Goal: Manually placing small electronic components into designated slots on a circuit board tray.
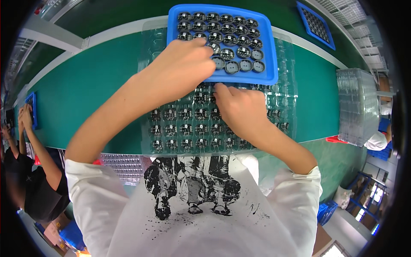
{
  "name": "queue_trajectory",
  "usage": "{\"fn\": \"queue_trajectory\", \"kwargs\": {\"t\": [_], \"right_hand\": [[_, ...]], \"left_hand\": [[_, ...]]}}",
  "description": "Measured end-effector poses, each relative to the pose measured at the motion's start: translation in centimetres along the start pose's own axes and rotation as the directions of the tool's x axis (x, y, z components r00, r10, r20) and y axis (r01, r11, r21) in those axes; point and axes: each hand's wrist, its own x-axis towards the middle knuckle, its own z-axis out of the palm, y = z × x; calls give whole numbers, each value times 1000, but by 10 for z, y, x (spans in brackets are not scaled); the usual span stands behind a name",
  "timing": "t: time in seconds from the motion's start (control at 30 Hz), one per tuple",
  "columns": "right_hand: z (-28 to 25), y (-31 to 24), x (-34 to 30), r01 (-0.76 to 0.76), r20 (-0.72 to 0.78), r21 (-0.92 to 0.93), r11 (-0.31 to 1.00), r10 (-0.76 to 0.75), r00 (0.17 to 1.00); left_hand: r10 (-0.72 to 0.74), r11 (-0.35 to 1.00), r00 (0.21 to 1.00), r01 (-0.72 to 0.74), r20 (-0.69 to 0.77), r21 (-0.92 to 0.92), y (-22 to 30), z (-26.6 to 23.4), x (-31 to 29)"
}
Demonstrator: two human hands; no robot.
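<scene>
A blue tray (180,73) holds rows of small round cups, most with a dark circuit board in them; several grey cups (245,65) in the nearest rows show no dark board. My left hand (190,62) reaches over the tray's left side, its fingers closed among the cups; its fingertips are partly hidden. Just below the tray's near edge, my right hand (242,109) is closed in a pinch above a clear plastic blister tray (147,141). Small dark circuit boards (201,113) fill many of its pockets. Whatever the right fingers hold is hidden.
The blue tray overlaps the far part of the blister tray on a green table (314,98). A tall stack of clear trays (357,107) stands at the right. Another filled blue tray (316,25) lies far right. At left, a co-worker's hands (25,118) touch a blue tray.
</scene>
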Motion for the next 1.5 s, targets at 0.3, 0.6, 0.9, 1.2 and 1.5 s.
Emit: {"fn": "queue_trajectory", "kwargs": {"t": [0.3, 0.6, 0.9, 1.2, 1.5], "right_hand": [[-5, -4, -3, -41, -27, -2, 999, 41, 999], [0, 8, -1, -56, -59, 78, 995, 61, 996], [-5, 7, -3, 51, -108, 90, 995, -41, 993], [-62, 38, 5, -111, -139, 434, 894, 188, 972], [-43, 22, 20, 104, -100, 507, 855, -62, 993]], "left_hand": [[-32, 999, 999, 32, 28, -7, -5, 4, 1], [-168, 973, 985, 173, 43, -155, -4, -3, -8], [-101, 992, 995, 99, -25, -76, -3, 7, -9], [-123, 992, 992, 123, 19, -35, 1, 8, -13], [3, 989, 935, -55, -354, -137, 5, -9, -20]]}}
